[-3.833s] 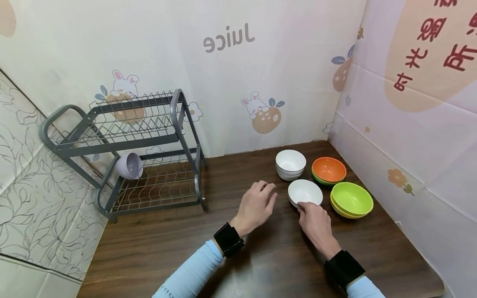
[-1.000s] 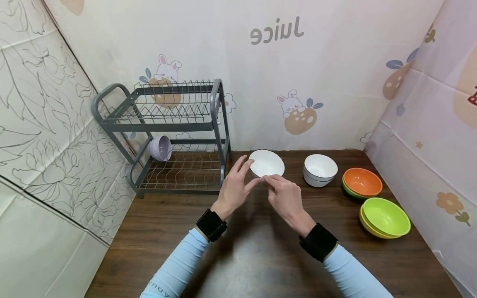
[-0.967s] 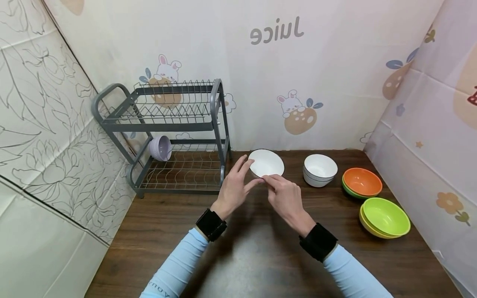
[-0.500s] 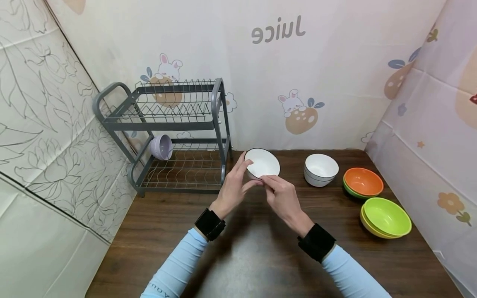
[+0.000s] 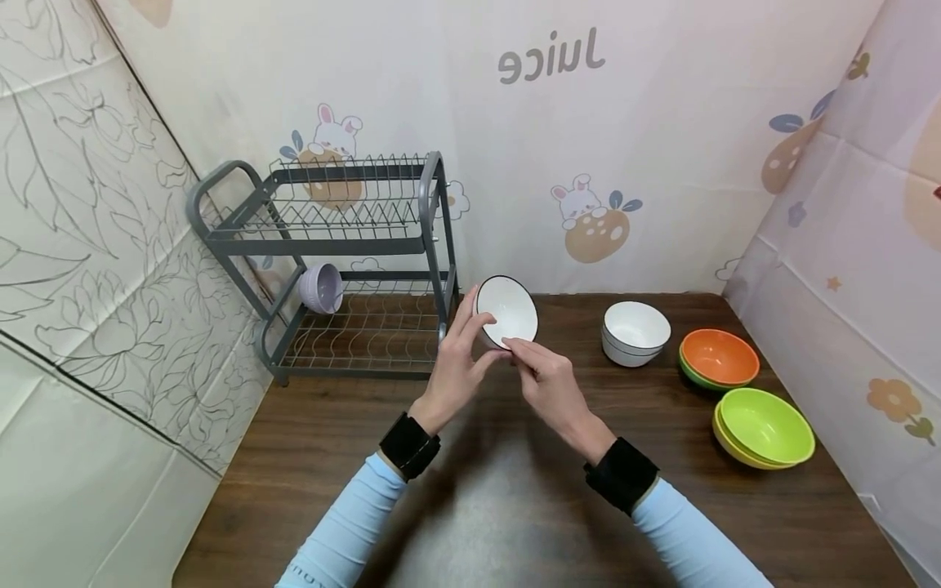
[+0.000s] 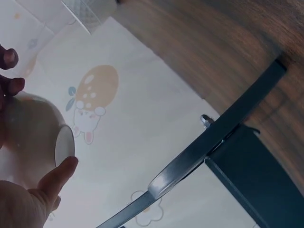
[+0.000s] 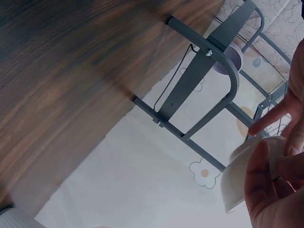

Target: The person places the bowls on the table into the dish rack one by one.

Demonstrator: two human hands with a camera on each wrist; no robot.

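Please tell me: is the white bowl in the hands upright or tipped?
Tipped: the left hand and right hand hold the white bowl at a slant, its opening looking rounder than that of the stacked white bowls.

The table (image 5: 500, 506) is dark brown wood with visible grain. At its back left stands a grey rack (image 5: 316, 247); well apart on the right sit stacked white bowls (image 5: 635, 328), a green bowl (image 5: 695, 376) under an orange one (image 5: 720, 357), and a yellow bowl (image 5: 732, 448) under a lime one (image 5: 768, 425).

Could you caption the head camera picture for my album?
Left hand and right hand hold a tilted white bowl near a grey two-tier rack.
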